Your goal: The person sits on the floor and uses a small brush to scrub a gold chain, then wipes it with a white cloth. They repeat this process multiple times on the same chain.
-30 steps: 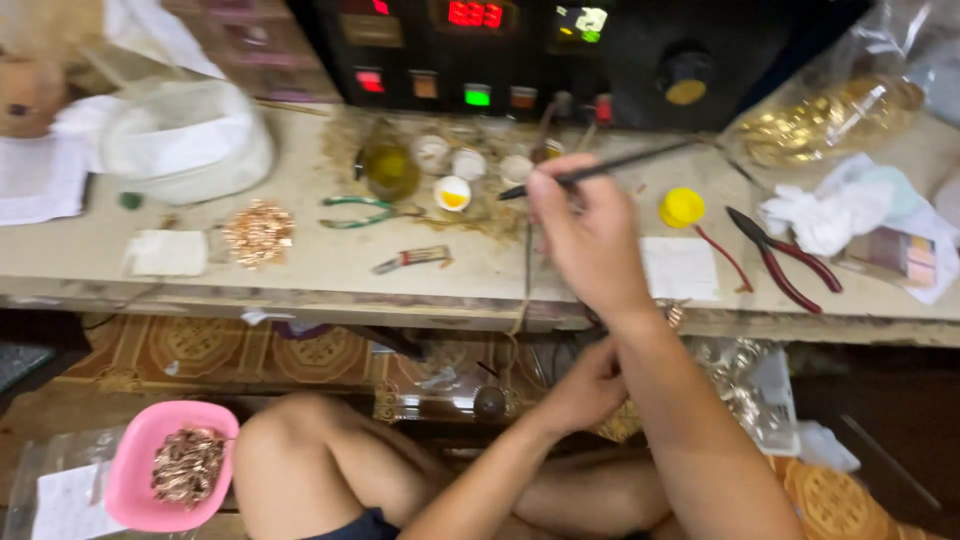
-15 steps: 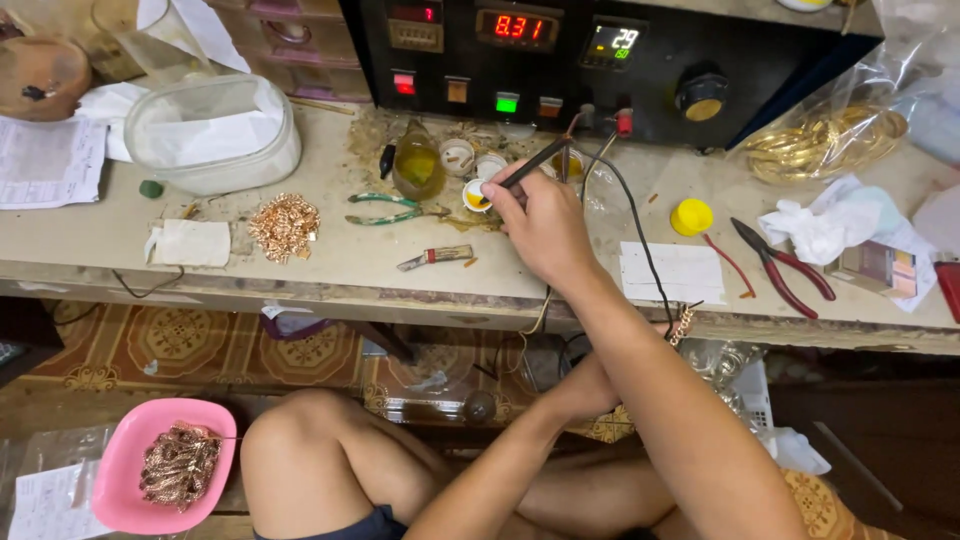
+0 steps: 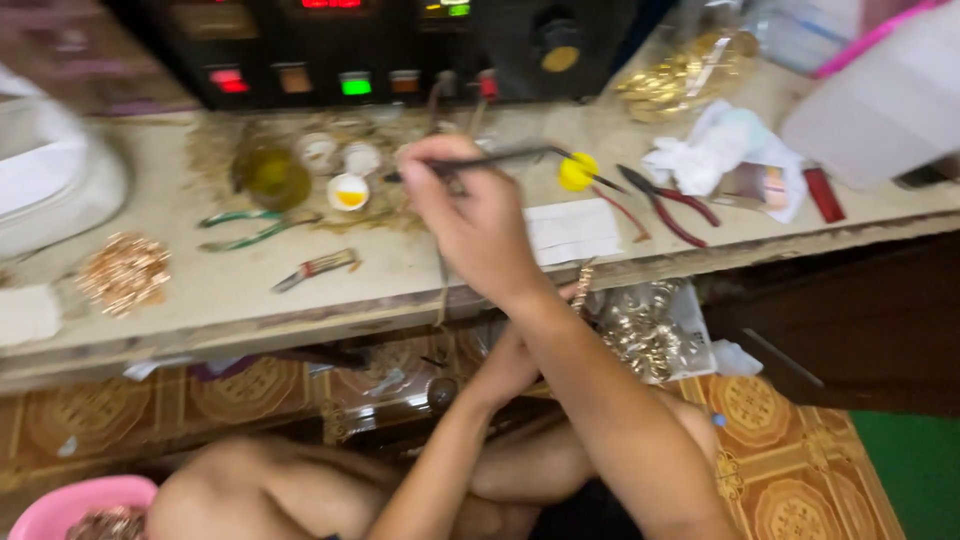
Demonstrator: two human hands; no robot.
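Though cluttered, pale workbench [image 3: 420, 285] (tiled floor [image 3: 790, 470])

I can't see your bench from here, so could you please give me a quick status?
Right hand grips thin dark tool above bench. Left hand low, below bench edge, contents unclear. Small dishes beside tool tip.

Workbench [image 3: 420, 275] surface was pale beige, stained. At its back edge stood a black control box [image 3: 400, 50] showing red, orange and green lights. A yellow cap [image 3: 577, 172] and red-handled pliers [image 3: 670, 205] lay toward the right edge; green-handled pliers [image 3: 255, 225] and a copper-coloured heap [image 3: 125, 272] toward the left. Floor mat [image 3: 790, 450] bore an orange-and-gold medallion pattern. The bowl [image 3: 70, 500] was pink.
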